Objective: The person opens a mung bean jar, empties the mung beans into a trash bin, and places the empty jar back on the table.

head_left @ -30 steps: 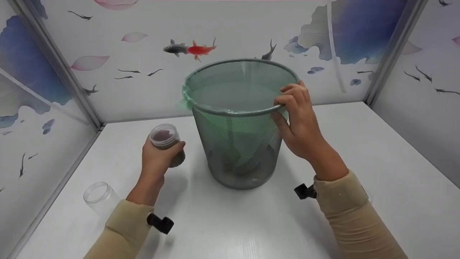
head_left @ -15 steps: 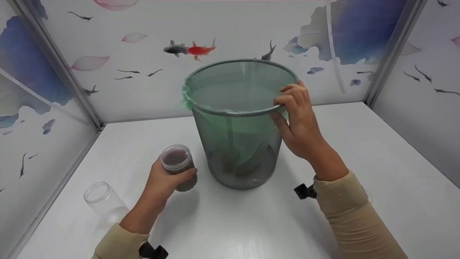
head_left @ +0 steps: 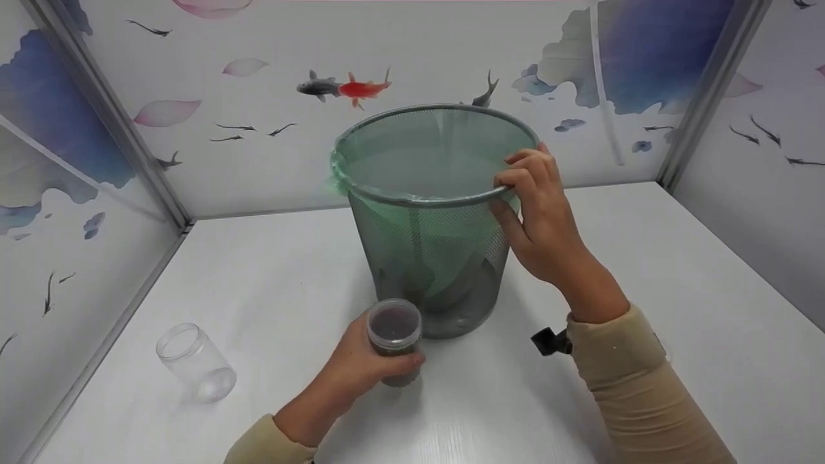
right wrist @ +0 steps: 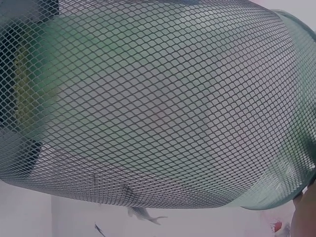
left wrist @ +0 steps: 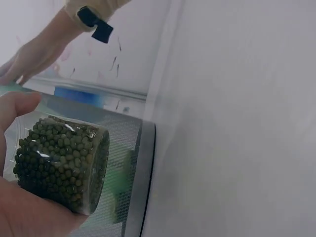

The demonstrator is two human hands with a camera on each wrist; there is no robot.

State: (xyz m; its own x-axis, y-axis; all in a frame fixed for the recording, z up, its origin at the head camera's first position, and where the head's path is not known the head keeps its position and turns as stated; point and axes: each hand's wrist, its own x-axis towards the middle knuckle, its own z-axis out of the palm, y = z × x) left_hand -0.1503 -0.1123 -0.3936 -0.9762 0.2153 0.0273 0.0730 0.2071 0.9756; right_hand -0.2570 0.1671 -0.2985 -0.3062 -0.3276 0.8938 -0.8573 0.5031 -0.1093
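Note:
My left hand grips a see-through jar, held upright just in front of the wastebasket's foot, its rim facing up. In the left wrist view, small green mung beans fill much of this jar, and the thumb lies along its side. The grey wire-mesh wastebasket stands upright with a thin green bag lining it and folded over the rim. On the right side of that rim, my right hand holds on, fingers over the top and thumb outside.
Another see-through jar, with no beans showing in it, is on the white table at the left. Printed panels close off the back and both sides. Dark shapes show low inside the wastebasket.
My left hand has carried the jar of mung beans right and toward me, from left of the wastebasket to in front of it. The right hand keeps its grip on the rim.

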